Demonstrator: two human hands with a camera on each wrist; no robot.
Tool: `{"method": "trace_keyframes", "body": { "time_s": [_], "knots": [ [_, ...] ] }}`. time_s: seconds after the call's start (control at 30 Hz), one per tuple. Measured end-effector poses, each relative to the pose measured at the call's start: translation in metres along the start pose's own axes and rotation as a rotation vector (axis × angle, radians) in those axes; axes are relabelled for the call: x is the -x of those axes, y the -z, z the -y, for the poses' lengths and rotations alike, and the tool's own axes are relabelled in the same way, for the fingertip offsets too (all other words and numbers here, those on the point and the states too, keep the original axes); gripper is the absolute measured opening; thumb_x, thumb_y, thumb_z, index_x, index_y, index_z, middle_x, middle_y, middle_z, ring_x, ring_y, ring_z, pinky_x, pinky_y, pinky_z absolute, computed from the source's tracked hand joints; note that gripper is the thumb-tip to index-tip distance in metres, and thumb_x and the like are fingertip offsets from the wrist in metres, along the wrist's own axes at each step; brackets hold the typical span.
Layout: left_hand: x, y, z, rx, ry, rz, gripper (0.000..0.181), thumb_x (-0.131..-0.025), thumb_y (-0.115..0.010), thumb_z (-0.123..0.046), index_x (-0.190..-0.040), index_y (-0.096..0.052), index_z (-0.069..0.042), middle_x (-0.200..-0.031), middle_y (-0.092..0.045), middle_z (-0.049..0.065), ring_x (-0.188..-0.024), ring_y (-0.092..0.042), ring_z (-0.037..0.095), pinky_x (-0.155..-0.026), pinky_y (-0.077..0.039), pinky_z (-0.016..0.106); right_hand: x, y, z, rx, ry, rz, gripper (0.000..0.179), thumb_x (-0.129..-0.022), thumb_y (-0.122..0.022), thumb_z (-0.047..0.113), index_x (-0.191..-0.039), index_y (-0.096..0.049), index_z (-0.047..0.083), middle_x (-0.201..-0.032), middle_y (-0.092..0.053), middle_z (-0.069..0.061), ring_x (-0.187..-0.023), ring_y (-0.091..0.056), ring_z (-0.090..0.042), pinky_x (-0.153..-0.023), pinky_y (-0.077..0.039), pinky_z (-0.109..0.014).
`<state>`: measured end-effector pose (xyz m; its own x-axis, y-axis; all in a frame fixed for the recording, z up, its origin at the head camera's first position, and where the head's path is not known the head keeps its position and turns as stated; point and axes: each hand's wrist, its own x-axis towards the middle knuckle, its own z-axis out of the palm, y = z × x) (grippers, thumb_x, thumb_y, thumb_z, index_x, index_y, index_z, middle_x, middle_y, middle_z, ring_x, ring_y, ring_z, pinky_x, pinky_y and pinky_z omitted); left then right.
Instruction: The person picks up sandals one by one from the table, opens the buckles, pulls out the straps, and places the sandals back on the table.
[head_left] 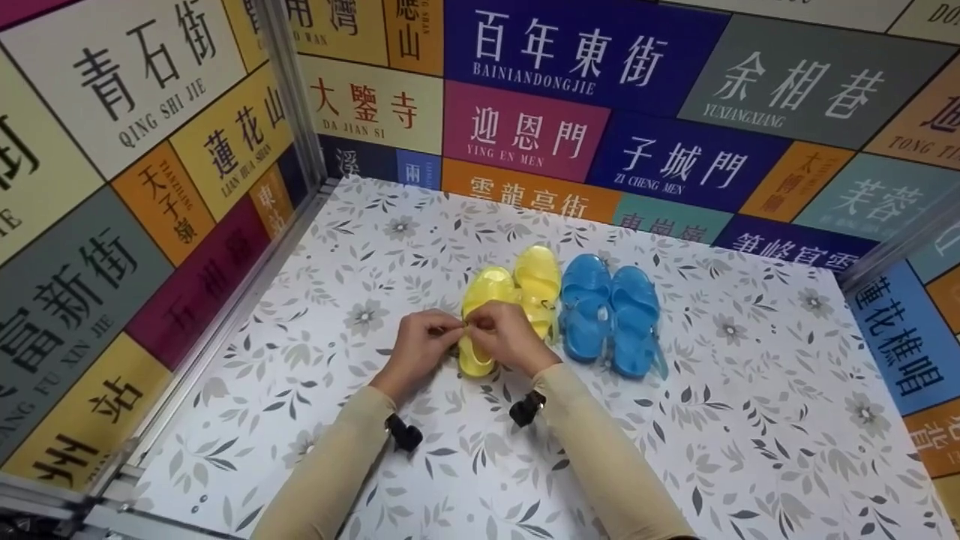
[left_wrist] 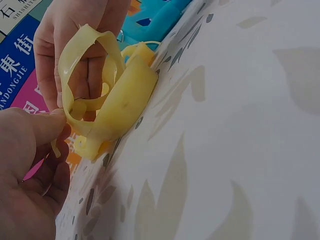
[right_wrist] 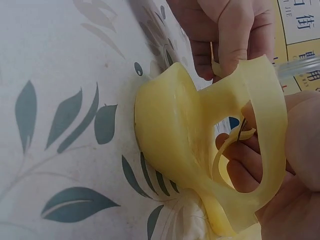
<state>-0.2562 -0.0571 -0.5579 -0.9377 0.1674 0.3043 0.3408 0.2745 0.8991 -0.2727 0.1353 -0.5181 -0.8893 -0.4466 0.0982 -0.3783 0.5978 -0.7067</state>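
A pair of yellow jelly sandals sits mid-table in the head view. Both hands meet at the left side of the nearer yellow sandal (head_left: 489,282). My left hand (head_left: 415,346) pinches the end of its ankle strap (left_wrist: 56,148) between thumb and forefinger. Opposite, my right hand (head_left: 510,334) reaches over the sandal, its fingertips pinching the strap by a small metal buckle pin (right_wrist: 242,128). The heel strap (right_wrist: 267,110) arches up in a loop over the footbed, hiding part of the right fingers. The other yellow sandal (head_left: 538,270) lies just right, partly behind the right hand.
To the right of the yellow pair stand two blue sandals (head_left: 589,274) side by side, toes toward the back wall. A white leaf-patterned cloth (head_left: 720,435) covers the table. Sign-printed panels (head_left: 525,135) and a metal frame (head_left: 225,307) border it.
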Motion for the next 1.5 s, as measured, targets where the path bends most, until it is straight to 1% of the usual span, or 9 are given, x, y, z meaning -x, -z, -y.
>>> {"method": "trace_keyframes", "body": {
  "time_s": [0.1, 0.23, 0.33, 0.47, 0.63, 0.9, 1.07, 1.33, 1.5],
  "knots": [
    [-0.003, 0.0, -0.002, -0.004, 0.004, 0.004, 0.006, -0.091, -0.081, -0.005, -0.095, -0.084, -0.008, -0.096, -0.08, 0.002, -0.093, -0.074, 0.019, -0.086, -0.06, 0.031, 0.0, 0.001, 0.0, -0.006, -0.011, 0.002, 0.015, -0.098, -0.072, 0.012, -0.11, -0.08, 0.007, -0.105, -0.077, -0.005, -0.098, -0.072, -0.017, -0.089, -0.061, -0.036],
    [-0.002, 0.0, 0.0, -0.012, 0.017, 0.016, 0.008, -0.091, -0.081, -0.008, -0.098, -0.084, -0.007, -0.096, -0.08, 0.004, -0.087, -0.073, 0.018, -0.079, -0.06, 0.028, 0.001, 0.0, 0.0, 0.007, 0.003, -0.005, 0.014, -0.097, -0.073, 0.013, -0.107, -0.081, 0.007, -0.103, -0.077, -0.005, -0.095, -0.071, -0.018, -0.086, -0.061, -0.036],
    [0.001, 0.002, 0.003, -0.014, 0.044, 0.028, 0.011, -0.092, -0.082, -0.012, -0.102, -0.083, -0.009, -0.095, -0.08, 0.002, -0.082, -0.071, 0.015, -0.074, -0.059, 0.025, 0.001, 0.0, -0.001, 0.017, 0.006, -0.004, 0.014, -0.097, -0.074, 0.013, -0.106, -0.081, 0.007, -0.102, -0.077, -0.005, -0.094, -0.07, -0.018, -0.085, -0.06, -0.036],
    [0.004, 0.007, 0.007, -0.018, 0.065, 0.029, 0.011, -0.092, -0.082, -0.013, -0.102, -0.083, -0.011, -0.094, -0.08, 0.0, -0.081, -0.07, 0.012, -0.075, -0.057, 0.024, 0.0, 0.001, -0.001, 0.013, -0.021, 0.001, 0.015, -0.097, -0.073, 0.013, -0.108, -0.08, 0.006, -0.105, -0.076, -0.006, -0.095, -0.07, -0.018, -0.086, -0.061, -0.036],
    [0.001, 0.01, 0.005, -0.014, 0.04, 0.026, 0.011, -0.092, -0.081, -0.012, -0.103, -0.083, -0.01, -0.095, -0.08, 0.001, -0.085, -0.073, 0.016, -0.078, -0.058, 0.026, -0.001, 0.006, 0.0, 0.006, -0.021, -0.012, 0.015, -0.097, -0.072, 0.01, -0.109, -0.079, 0.004, -0.106, -0.076, -0.008, -0.099, -0.072, -0.021, -0.089, -0.061, -0.038],
    [0.001, 0.008, 0.003, -0.023, 0.058, 0.039, 0.011, -0.092, -0.081, -0.01, -0.102, -0.084, -0.012, -0.098, -0.081, 0.0, -0.094, -0.075, 0.017, -0.085, -0.06, 0.03, 0.001, 0.004, -0.003, -0.016, -0.006, -0.001, 0.017, -0.096, -0.072, 0.009, -0.112, -0.078, 0.003, -0.108, -0.076, -0.009, -0.102, -0.072, -0.021, -0.091, -0.061, -0.037],
    [0.0, 0.006, 0.003, -0.032, 0.05, 0.044, 0.01, -0.092, -0.081, -0.011, -0.102, -0.084, -0.011, -0.098, -0.081, 0.0, -0.095, -0.076, 0.016, -0.085, -0.061, 0.031, 0.001, 0.003, -0.003, -0.007, 0.01, 0.0, 0.015, -0.096, -0.072, 0.009, -0.109, -0.079, 0.004, -0.105, -0.076, -0.008, -0.098, -0.071, -0.02, -0.088, -0.061, -0.037],
    [-0.002, 0.003, 0.0, -0.043, -0.022, 0.02, 0.009, -0.091, -0.082, -0.009, -0.099, -0.084, -0.006, -0.097, -0.081, 0.005, -0.096, -0.076, 0.023, -0.087, -0.061, 0.034, 0.001, 0.002, -0.001, 0.062, 0.051, -0.027, 0.012, -0.096, -0.076, 0.012, -0.104, -0.08, 0.005, -0.099, -0.075, -0.007, -0.09, -0.067, -0.02, -0.082, -0.058, -0.039],
    [-0.003, 0.001, 0.0, -0.034, 0.022, 0.031, 0.008, -0.091, -0.082, -0.011, -0.098, -0.084, -0.009, -0.095, -0.081, 0.002, -0.09, -0.075, 0.017, -0.08, -0.06, 0.028, 0.001, 0.001, -0.001, 0.06, 0.028, -0.016, 0.013, -0.096, -0.076, 0.015, -0.106, -0.08, 0.006, -0.099, -0.075, -0.006, -0.09, -0.067, -0.018, -0.082, -0.058, -0.036]
  ]
}}
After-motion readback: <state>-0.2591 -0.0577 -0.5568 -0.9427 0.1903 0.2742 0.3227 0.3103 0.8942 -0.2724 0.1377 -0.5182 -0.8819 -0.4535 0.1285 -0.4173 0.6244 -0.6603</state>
